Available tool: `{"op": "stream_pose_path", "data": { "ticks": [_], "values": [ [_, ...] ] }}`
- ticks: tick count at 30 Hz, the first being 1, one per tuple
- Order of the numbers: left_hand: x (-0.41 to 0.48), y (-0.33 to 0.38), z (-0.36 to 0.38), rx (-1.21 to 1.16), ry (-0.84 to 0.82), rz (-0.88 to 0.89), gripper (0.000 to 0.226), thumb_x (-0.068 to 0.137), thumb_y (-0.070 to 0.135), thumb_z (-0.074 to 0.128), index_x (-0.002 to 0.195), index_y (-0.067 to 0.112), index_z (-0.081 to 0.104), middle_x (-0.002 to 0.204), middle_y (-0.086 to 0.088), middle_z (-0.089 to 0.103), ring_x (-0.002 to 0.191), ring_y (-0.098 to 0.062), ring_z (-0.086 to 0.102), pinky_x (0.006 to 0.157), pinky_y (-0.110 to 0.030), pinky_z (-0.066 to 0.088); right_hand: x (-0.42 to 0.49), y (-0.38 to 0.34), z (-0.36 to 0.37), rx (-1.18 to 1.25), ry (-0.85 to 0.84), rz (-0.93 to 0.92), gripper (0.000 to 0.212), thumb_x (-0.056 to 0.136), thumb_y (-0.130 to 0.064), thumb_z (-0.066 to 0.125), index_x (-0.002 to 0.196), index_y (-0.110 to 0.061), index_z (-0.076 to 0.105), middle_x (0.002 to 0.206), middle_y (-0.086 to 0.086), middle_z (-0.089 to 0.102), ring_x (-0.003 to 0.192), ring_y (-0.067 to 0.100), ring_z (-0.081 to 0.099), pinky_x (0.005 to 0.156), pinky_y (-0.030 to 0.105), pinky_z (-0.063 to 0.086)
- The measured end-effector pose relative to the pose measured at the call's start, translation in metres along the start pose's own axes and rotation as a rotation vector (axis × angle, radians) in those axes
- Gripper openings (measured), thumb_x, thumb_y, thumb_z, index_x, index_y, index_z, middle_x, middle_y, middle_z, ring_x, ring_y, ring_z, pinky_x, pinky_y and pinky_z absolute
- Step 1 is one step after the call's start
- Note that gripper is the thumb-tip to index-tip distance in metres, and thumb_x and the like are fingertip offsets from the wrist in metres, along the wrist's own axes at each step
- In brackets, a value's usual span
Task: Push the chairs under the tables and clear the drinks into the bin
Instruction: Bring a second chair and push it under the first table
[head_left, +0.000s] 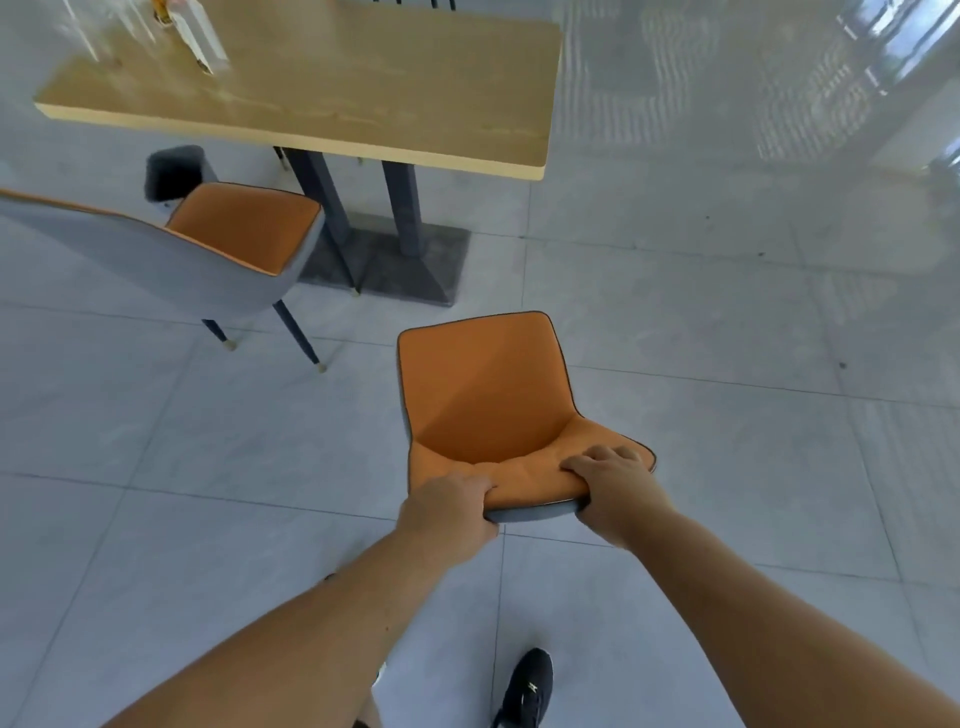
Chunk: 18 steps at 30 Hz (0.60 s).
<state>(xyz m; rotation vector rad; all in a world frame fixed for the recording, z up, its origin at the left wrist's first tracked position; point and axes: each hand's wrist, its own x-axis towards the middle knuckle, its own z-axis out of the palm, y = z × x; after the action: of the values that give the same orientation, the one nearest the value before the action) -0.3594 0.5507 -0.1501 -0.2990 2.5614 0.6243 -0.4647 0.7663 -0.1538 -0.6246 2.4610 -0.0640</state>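
An orange chair (483, 389) with a grey shell stands on the floor in front of me, apart from the wooden table (363, 98). My left hand (449, 512) and my right hand (615, 486) both grip the top edge of its backrest. A second orange chair (244, 226) stands at the left, its seat near the table's front edge. On the table's far left corner stands a blurred drink container (200, 36).
A dark bin (174, 171) sits on the floor under the table's left side. The table rests on two grey legs with a flat base (415, 265). Pale floor tiles stretch to the right. My black shoe (527, 688) is at the bottom.
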Motion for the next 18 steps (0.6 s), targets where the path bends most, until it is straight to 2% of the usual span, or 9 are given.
{"op": "stream_pose_path", "data": {
  "ticks": [5,10,13,18],
  "values": [
    [-0.003,-0.02,-0.023,0.014,-0.089,-0.014,0.037,0.095,0.036,0.062,0.131,0.029,0.057,0.111,-0.002,0.064,0.099,-0.024,0.061,0.08,-0.036,0.052,0.012,-0.03,-0.004,-0.048,-0.069,0.007,0.06,0.089,-0.034,0.063,0.145,-0.044,0.045,0.143,-0.008,0.05,0.134,0.031,0.038,0.103,0.044,0.046],
    [0.0,-0.064,-0.071,0.089,-0.233,-0.038,0.047,0.1,0.031,0.059,0.145,0.024,0.048,0.131,-0.008,0.06,0.115,-0.028,0.059,0.099,-0.041,0.05,0.03,-0.089,-0.006,-0.023,-0.069,0.011,0.06,0.09,-0.038,0.062,0.146,-0.046,0.043,0.14,-0.011,0.05,0.133,0.029,0.038,0.098,0.042,0.049],
    [0.004,-0.103,-0.101,0.095,-0.238,-0.046,0.05,0.1,0.032,0.06,0.148,0.028,0.045,0.135,-0.007,0.059,0.117,-0.029,0.058,0.102,-0.042,0.049,0.049,-0.131,-0.01,0.008,-0.054,0.011,0.058,0.091,-0.039,0.062,0.146,-0.044,0.045,0.14,-0.012,0.049,0.132,0.028,0.038,0.097,0.042,0.05],
    [0.016,-0.183,-0.144,0.061,-0.178,-0.023,0.053,0.096,0.03,0.061,0.146,0.037,0.046,0.132,-0.004,0.06,0.113,-0.027,0.058,0.097,-0.04,0.051,0.091,-0.206,-0.026,0.043,-0.075,-0.003,0.058,0.091,-0.047,0.063,0.146,-0.042,0.044,0.14,-0.01,0.049,0.13,0.027,0.04,0.095,0.042,0.05]
  ]
}}
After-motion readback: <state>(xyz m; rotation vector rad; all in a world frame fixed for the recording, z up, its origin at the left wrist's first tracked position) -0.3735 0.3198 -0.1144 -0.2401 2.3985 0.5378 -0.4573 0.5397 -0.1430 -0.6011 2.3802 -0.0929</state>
